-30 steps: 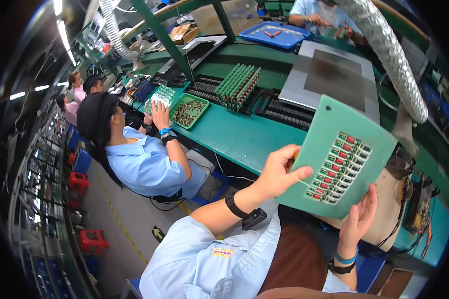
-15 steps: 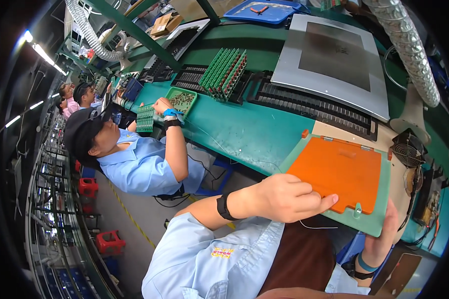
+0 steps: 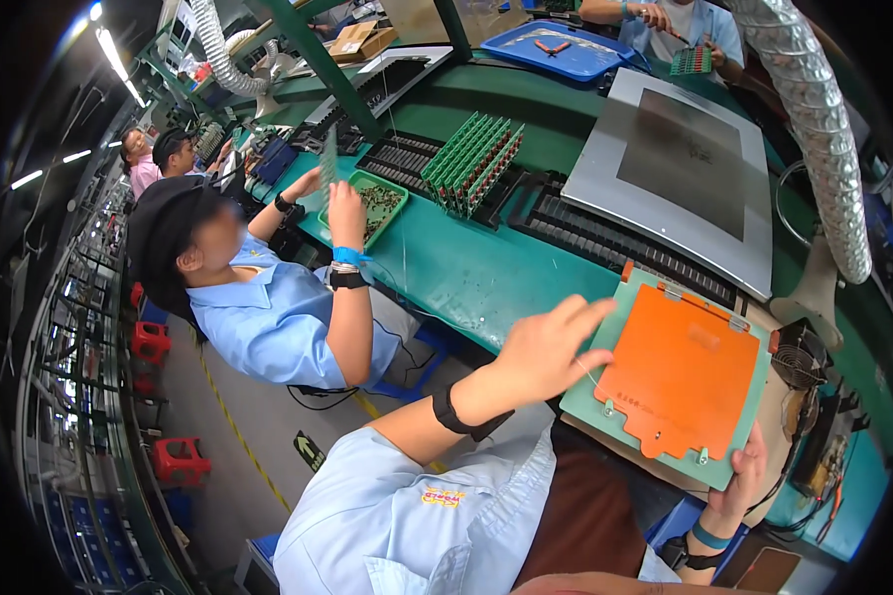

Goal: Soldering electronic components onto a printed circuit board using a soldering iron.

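Note:
An orange hinged plate (image 3: 680, 372) lies down over a light green board fixture (image 3: 577, 395), with two metal hinges along its far edge and small metal posts at its near edge. My left hand (image 3: 556, 352) hovers at the fixture's left side, fingers spread and somewhat blurred. A thin pale wire shows by its thumb; whether the hand touches it, I cannot tell. With my right hand (image 3: 746, 476) I grip the fixture's near right corner, thumb on top and the other fingers partly hidden below. What lies under the orange plate is hidden.
Beyond the fixture, a framed grey panel (image 3: 590, 169) rests on black slotted racks. Green circuit boards (image 3: 471, 164) stand in a rack. At left, a co-worker (image 3: 278, 317) holds a board over a green tray (image 3: 399, 210) of small parts. A silver duct (image 3: 814, 129) hangs at right.
My left hand has lifted off the orange plate's near edge and moved left, its fingers opening. My right hand keeps the near right corner. The co-worker has raised the circuit board.

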`<state>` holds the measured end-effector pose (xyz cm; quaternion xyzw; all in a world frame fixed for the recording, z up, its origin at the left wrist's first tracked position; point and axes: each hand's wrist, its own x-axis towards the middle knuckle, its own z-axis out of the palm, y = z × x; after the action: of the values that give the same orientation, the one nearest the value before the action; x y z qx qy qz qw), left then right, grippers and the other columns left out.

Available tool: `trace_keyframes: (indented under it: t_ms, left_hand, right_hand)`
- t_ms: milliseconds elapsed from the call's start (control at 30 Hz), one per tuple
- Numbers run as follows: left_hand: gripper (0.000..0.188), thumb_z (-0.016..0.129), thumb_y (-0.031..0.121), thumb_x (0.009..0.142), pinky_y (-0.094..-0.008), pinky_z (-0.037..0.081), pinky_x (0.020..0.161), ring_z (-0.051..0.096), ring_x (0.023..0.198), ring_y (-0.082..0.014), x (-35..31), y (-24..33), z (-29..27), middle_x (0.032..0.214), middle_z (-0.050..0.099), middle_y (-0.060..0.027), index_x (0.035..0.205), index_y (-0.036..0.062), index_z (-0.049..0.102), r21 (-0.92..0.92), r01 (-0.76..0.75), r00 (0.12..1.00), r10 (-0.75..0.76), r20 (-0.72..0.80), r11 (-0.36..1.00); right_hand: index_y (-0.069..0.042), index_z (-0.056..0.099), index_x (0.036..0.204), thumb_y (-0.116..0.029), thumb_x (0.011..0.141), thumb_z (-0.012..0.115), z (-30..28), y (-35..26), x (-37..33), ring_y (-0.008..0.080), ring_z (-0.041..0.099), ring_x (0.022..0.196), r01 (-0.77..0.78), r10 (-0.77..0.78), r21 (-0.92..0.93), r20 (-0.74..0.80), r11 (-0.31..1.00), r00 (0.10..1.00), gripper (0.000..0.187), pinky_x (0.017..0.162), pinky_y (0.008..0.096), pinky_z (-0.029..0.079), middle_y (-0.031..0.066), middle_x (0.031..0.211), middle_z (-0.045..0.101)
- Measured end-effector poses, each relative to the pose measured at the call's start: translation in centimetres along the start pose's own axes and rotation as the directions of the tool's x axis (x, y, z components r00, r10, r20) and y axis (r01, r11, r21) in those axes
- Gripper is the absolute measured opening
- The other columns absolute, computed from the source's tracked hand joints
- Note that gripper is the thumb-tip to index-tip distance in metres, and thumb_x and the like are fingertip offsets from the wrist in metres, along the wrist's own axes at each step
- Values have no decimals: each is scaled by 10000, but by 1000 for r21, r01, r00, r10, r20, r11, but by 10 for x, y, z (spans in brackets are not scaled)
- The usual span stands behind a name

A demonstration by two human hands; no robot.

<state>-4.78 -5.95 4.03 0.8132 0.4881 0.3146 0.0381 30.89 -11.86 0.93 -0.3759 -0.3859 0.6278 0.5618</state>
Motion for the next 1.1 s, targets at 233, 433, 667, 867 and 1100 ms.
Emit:
trace_keyframes:
  t_ms: [233, 433, 667, 867, 1100]
  left_hand:
    - [377, 746, 184, 918, -447, 516, 679, 660, 782, -356, -4, -27, 18, 896, 660, -128, 1231, -8, 660, -469, 485, 870, -352, 347, 738]
    - [358, 744, 134, 901, -428, 502, 677, 643, 764, -330, -7, -45, 54, 871, 660, -133, 1218, -16, 667, -435, 466, 883, -375, 282, 771]
    - [236, 739, 122, 882, -471, 498, 714, 640, 824, -376, -2, -53, 68, 852, 643, -150, 1068, 4, 656, -383, 394, 918, -332, 219, 836]
    - [222, 746, 123, 867, -482, 517, 728, 648, 858, -406, 3, -55, 66, 882, 654, -173, 1039, 24, 647, -301, 340, 935, -286, 211, 891]
    - [378, 802, 126, 833, -423, 551, 763, 688, 904, -368, 8, -52, 54, 963, 681, -154, 1184, 42, 689, -206, 345, 920, -286, 267, 916]
  right_hand:
    - [122, 397, 1503, -155, 886, 675, -8, 17, 11, 232, 584, 1314, -10, 6, -96, -41, 995, 999, 731, 1114, 346, 440, 182, 1446, 580]
    - [105, 521, 1416, 37, 869, 538, -1, 31, 33, 220, 611, 1280, -113, 38, -394, -194, 912, 980, 551, 1044, 308, 463, 198, 1403, 622]
    - [70, 625, 1305, 67, 835, 497, -10, 46, 42, 217, 656, 956, -199, -43, -820, -262, 537, 964, 488, 825, 300, 511, 128, 1035, 678]
    - [29, 622, 1300, -8, 888, 595, -11, 60, 37, 227, 536, 779, -23, -281, -928, -136, 373, 950, 415, 711, 358, 463, 96, 844, 530]
    - [-31, 668, 1209, -70, 864, 686, 19, 37, 53, 354, 600, 880, -15, -447, -1000, -23, 23, 894, 348, 769, 430, 508, 161, 923, 604]
